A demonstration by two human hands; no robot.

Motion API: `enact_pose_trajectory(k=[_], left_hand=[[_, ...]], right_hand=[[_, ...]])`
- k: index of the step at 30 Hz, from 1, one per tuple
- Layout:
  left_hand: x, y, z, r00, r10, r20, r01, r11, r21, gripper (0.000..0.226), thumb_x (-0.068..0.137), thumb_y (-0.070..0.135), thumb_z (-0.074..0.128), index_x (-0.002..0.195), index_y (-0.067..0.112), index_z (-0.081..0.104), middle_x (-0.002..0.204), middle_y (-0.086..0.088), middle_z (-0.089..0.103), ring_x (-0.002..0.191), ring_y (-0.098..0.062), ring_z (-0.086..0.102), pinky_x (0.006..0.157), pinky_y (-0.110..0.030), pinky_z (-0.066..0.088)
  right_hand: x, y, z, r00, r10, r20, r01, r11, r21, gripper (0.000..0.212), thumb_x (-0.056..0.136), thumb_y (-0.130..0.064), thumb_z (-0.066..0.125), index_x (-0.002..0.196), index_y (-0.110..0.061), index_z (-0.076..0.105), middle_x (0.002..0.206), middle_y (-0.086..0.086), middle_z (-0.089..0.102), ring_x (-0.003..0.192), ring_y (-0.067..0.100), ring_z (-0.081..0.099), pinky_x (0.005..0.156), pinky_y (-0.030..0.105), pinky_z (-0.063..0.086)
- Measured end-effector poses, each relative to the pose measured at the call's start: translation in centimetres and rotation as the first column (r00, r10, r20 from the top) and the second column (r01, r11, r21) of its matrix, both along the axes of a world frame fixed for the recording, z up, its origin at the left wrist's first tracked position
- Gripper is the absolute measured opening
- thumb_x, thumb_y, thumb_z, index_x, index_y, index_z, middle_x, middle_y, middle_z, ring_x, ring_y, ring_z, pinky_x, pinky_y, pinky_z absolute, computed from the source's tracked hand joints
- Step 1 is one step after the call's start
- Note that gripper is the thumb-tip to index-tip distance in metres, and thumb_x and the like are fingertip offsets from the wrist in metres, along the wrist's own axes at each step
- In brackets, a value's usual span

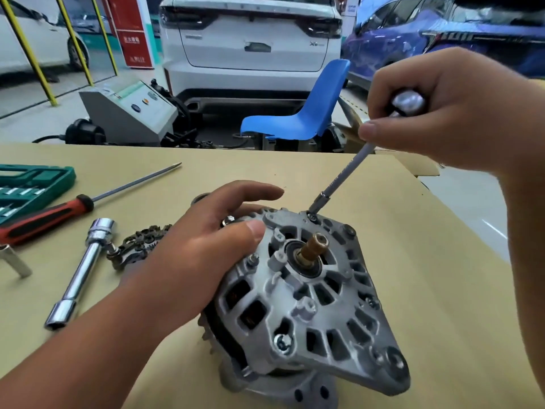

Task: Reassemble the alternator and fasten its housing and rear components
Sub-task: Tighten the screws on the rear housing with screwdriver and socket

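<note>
Surface: flat tan cardboard sheet. Room was a car workshop. Beyond the alternator stood a white car, with a blue car beyond and to its right. A blue chair and a grey sloped-panel machine sat on the floor between the cars and the surface.

Alternator sat on the surface near the person, rear housing face up and tipped a bit toward the camera. Rotor shaft with its brass rings stuck up out of the centre, leaning slightly away. Housing's long axis ran from its far-left side to the mounting lug at its near-right, lug pointing near-right.

Left hand braced the alternator's left side: thumb pressed on the housing rim, fingers stretched out loosely over the far-left edge, not curled.

Right hand was above and far-right of the alternator, fingers wrapped round the handle of a socket driver. Driver shank slanted down-left, socket seated on a bolt at the housing's far edge.

Left of the alternator:
- dark finned part, just beside the left hand
- chrome tube wrench
- red-and-black screwdriver, tip pointing far-right
- green tool case, farthest left
</note>
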State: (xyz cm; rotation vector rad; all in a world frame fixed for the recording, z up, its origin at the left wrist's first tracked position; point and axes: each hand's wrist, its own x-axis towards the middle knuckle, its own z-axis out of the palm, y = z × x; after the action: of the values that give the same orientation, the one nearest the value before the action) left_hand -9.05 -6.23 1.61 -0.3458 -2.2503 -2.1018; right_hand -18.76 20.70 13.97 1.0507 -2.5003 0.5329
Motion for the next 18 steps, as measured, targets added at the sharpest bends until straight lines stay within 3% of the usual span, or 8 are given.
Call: enact_pose_trajectory(k=[4, 12, 18], left_hand=[[0.0, -0.2, 0.0, 1.000, -0.023, -0.008, 0.023, 1.000, 0.002, 0.057, 0.067, 0.042, 0.067, 0.124, 0.036, 0.075, 0.121, -0.010, 0.075, 0.101, -0.043, 0.079, 0.091, -0.072, 0.059], [-0.1, -0.7, 0.0, 0.996, -0.092, -0.009, 0.092, 0.995, 0.035, 0.055, 0.070, 0.036, 0.065, 0.124, 0.029, 0.074, 0.121, -0.013, 0.075, 0.101, -0.044, 0.078, 0.082, -0.057, 0.067], [0.0, -0.8, 0.0, 0.995, -0.101, -0.019, 0.102, 0.994, 0.030, 0.053, 0.072, 0.035, 0.064, 0.124, 0.029, 0.074, 0.123, -0.014, 0.075, 0.103, -0.044, 0.078, 0.085, -0.063, 0.065]], right_hand=[[-0.1, 0.4, -0.1, 0.999, 0.047, 0.017, -0.046, 0.999, -0.019, 0.019, 0.084, -0.044, 0.067, 0.081, -0.027, 0.063, 0.068, -0.010, 0.060, 0.055, 0.004, 0.056, 0.049, 0.009, 0.038], [0.3, 1.1, 0.2, 0.994, 0.106, 0.016, -0.106, 0.994, -0.007, 0.017, 0.090, -0.032, 0.070, 0.083, -0.018, 0.064, 0.068, -0.014, 0.061, 0.052, 0.005, 0.056, 0.049, 0.005, 0.036], [1.0, 0.7, 0.4, 0.996, 0.077, -0.040, -0.076, 0.997, 0.017, 0.019, 0.090, -0.036, 0.071, 0.084, -0.019, 0.063, 0.070, -0.009, 0.062, 0.053, 0.008, 0.058, 0.049, 0.007, 0.035]])
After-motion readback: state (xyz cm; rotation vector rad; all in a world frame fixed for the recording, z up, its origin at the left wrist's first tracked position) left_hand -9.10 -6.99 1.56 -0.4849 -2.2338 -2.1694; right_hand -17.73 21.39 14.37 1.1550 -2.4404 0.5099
